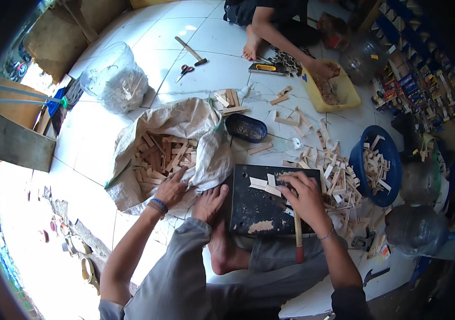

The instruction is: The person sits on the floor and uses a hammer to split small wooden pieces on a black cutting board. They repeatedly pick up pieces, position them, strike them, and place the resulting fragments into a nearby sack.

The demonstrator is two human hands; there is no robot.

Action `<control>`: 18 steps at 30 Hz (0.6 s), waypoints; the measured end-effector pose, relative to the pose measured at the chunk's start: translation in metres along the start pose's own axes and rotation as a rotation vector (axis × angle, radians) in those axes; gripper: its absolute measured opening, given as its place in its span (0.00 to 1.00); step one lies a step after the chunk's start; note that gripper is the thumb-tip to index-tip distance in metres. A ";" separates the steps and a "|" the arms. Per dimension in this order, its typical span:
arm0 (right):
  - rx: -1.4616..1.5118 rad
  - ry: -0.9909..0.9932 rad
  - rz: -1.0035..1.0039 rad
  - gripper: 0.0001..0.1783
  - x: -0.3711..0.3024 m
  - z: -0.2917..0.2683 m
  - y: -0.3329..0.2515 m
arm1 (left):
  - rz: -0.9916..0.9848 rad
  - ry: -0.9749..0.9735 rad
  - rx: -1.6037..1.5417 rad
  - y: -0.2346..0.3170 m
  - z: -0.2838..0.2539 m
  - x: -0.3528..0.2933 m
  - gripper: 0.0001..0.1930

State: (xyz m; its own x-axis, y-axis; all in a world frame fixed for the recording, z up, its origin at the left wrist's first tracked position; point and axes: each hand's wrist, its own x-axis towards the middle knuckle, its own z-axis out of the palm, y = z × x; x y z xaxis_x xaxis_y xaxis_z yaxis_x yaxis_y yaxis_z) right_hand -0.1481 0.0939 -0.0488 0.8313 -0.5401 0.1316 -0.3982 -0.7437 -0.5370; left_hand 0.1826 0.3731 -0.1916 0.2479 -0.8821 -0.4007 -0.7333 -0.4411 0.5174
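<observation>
My left hand (172, 190) is at the near rim of a white woven sack (214, 160), its fingers stretched toward the small wooden blocks (163, 157) inside. Nothing shows in its grip. Over a worn black board (259, 210), my right hand (305, 194) pinches a small pale wooden piece (287, 192). Joined wooden pieces (259, 184) lie flat beside its fingertips. Below that hand, a wooden handle with a red end (298, 237) crosses the board; its head is hidden.
Right of the board lie piled wooden pieces (339, 178) and a blue basin (356, 160) of more. A small dark-blue tub (246, 128) stands beyond. Farther off are scissors (185, 72), a hammer (191, 52) and another person's hand (323, 69) in a yellow basin (352, 98).
</observation>
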 end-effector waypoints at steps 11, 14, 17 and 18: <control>-0.040 -0.245 -0.071 0.23 0.033 0.043 -0.020 | 0.046 -0.247 0.202 0.070 -0.035 -0.047 0.14; -0.108 -0.248 -0.050 0.28 0.036 0.042 -0.022 | 0.204 -0.272 -0.105 0.056 -0.051 -0.052 0.20; -0.091 -0.285 -0.102 0.35 0.032 0.037 -0.024 | -0.203 -0.071 -0.857 0.020 -0.066 -0.039 0.26; -0.097 -0.320 -0.070 0.40 0.030 0.035 -0.023 | -0.193 0.226 -0.590 0.013 -0.063 -0.028 0.24</control>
State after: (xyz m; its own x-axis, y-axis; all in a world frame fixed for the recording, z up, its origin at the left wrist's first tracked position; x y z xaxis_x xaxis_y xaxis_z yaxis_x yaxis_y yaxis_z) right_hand -0.1004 0.1090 -0.0618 0.9313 -0.3469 -0.1110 -0.3582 -0.8171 -0.4518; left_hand 0.2064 0.3814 -0.1259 0.5143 -0.7629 -0.3918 -0.2088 -0.5545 0.8056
